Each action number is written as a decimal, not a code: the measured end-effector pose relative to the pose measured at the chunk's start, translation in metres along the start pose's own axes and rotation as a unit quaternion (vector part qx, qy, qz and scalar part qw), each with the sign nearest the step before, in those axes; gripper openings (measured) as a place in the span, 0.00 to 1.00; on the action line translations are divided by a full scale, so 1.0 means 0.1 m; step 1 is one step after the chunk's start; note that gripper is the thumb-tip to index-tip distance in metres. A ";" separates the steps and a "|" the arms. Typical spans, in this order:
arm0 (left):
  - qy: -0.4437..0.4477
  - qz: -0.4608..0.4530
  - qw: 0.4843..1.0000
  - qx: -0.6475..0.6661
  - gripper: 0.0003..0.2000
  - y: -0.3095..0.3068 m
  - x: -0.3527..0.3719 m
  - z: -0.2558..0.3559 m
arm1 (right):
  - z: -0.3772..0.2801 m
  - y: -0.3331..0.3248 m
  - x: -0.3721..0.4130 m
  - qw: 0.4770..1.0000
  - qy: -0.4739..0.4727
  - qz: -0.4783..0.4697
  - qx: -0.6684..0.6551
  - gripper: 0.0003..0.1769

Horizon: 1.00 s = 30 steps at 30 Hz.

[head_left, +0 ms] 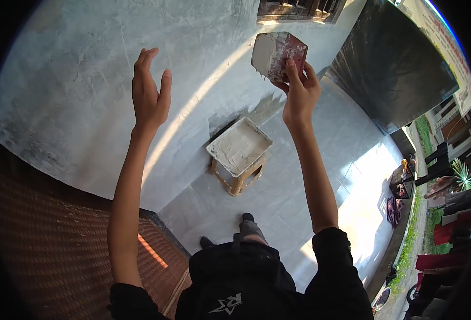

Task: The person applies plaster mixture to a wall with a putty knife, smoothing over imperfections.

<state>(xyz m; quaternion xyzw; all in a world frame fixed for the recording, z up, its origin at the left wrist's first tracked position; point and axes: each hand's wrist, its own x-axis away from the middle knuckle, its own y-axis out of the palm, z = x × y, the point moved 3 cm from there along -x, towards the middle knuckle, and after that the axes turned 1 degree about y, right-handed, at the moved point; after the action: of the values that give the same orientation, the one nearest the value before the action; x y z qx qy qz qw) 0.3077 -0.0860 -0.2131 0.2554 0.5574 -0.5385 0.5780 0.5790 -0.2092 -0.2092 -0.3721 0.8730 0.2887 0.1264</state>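
My right hand grips a flat reddish putty scraper, thumb pressed on its face and fingers behind it. Wet pale putty thickly coats the scraper's left half and hangs in drips from its lower edge. Raised in front of the grey plastered wall, my left hand is empty, with thumb and fingers apart. Below and between both hands, a rectangular tray of creamy putty rests on a small tan stool close to the wall.
A barred window sits above the wall at the top. Woven brown matting lies at lower left. Grey floor tiles run under my feet. A large dark panel stands at upper right; laundry hangs outside at right.
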 end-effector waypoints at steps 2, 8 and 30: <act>0.002 -0.018 1.000 0.013 0.23 0.31 0.15 0.08 | 0.06 -0.26 -0.11 1.000 -0.004 0.009 0.007 0.16; -0.101 -0.070 0.992 0.029 0.24 1.25 0.76 0.23 | 0.52 -1.08 -0.54 0.997 0.016 -0.016 0.076 0.18; -0.492 -0.192 0.849 -0.028 0.31 3.35 4.65 0.24 | 4.30 -3.06 -0.23 0.759 0.124 -0.374 0.518 0.14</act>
<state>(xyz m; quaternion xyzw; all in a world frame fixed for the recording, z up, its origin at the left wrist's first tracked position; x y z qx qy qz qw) 0.5274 -0.1673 -0.7367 -0.1710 0.2528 -0.6781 0.6686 0.8183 -0.1094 -0.6692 -0.5789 0.6891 -0.3270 0.2882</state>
